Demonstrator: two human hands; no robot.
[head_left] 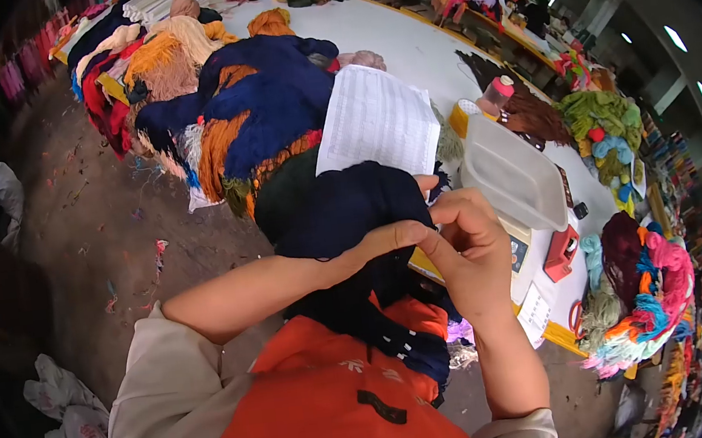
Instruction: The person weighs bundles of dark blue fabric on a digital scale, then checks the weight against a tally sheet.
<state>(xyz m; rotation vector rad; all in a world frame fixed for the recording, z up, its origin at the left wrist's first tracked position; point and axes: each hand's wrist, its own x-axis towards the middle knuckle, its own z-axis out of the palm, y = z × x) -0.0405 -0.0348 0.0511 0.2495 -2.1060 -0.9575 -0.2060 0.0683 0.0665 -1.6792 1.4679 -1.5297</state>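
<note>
A dark navy bundle of yarn is held up in front of the body, its lower part draping over the orange apron. My left hand is closed on the bundle's right end, with the thumb on the near side and a fingertip showing behind. Right beside it, my right hand pinches with thumb and index finger at the bundle's edge; what lies between those fingertips is too small to make out. Just behind the bundle lies a printed sheet.
Heaps of navy and orange yarn cover the left of the white table. On the right are a clear plastic tray, a pink thread cone, a red tape dispenser and multicoloured skeins.
</note>
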